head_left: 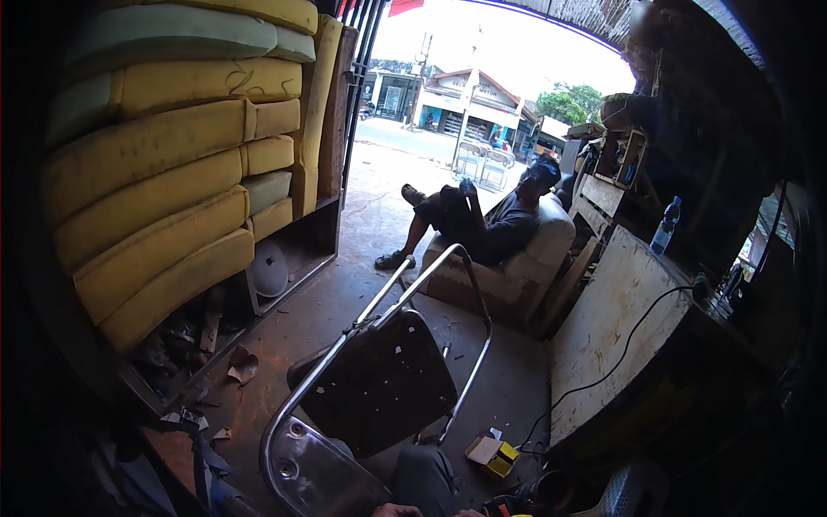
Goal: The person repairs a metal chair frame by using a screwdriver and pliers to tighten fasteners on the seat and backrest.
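Note:
At the bottom edge only a small part of my left hand point(396, 510) shows, close to the chair's metal panel and my knee; its fingers are cut off from sight. A sliver of my right hand point(469, 513) appears beside it, and whatever it may hold is hidden. In front of me a chair with a shiny tubular metal frame point(289, 412) lies tipped over. Its dark seat point(383, 388) is flecked with pale spots. A bare metal panel with round holes point(323, 474) spans the frame's near end. My grey trouser knee point(424, 478) rests against the chair.
Yellow foam cushions point(155, 146) are stacked at the left. A person point(508, 220) sits in a worn armchair point(551, 241) ahead. A small yellow box point(498, 461) lies on the floor near a black cable point(603, 379). A pale-sided workbench point(620, 319) carrying a plastic bottle point(665, 226) stands right.

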The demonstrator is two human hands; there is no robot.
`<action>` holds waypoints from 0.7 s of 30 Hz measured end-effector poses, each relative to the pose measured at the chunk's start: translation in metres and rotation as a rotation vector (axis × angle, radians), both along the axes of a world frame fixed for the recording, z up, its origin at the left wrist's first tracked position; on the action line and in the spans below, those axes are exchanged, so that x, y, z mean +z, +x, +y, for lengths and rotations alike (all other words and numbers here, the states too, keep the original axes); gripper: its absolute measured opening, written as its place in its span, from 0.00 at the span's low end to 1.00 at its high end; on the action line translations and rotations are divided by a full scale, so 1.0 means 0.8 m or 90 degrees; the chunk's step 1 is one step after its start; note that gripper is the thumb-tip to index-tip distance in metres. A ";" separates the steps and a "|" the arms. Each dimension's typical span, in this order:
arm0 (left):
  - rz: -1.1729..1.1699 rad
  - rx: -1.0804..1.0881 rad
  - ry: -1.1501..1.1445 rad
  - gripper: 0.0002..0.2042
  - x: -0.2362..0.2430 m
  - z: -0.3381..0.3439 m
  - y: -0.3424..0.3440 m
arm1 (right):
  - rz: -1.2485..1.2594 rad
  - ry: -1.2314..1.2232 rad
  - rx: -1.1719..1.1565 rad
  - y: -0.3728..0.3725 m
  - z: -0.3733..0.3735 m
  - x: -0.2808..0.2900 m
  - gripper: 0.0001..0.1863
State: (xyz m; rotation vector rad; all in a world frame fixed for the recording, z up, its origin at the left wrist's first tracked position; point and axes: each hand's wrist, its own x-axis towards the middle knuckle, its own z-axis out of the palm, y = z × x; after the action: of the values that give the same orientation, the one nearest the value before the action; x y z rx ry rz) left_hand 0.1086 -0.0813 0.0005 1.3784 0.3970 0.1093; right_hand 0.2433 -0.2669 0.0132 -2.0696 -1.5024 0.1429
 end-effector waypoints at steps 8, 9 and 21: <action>-0.037 0.024 -0.087 0.11 0.007 -0.007 0.000 | 0.080 0.013 -0.020 0.000 0.002 -0.003 0.05; -0.024 0.019 -0.062 0.11 0.000 -0.006 0.000 | 0.068 0.018 -0.018 -0.001 0.002 -0.008 0.05; -0.039 -0.084 -0.268 0.09 -0.012 -0.004 -0.008 | 0.165 0.057 0.021 -0.006 -0.004 0.021 0.04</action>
State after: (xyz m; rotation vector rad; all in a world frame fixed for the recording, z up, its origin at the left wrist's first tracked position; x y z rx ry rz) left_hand 0.1021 -0.0847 -0.0095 0.9793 0.2583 -0.0392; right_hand 0.2386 -0.2700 0.0300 -1.8759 -1.3595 0.3379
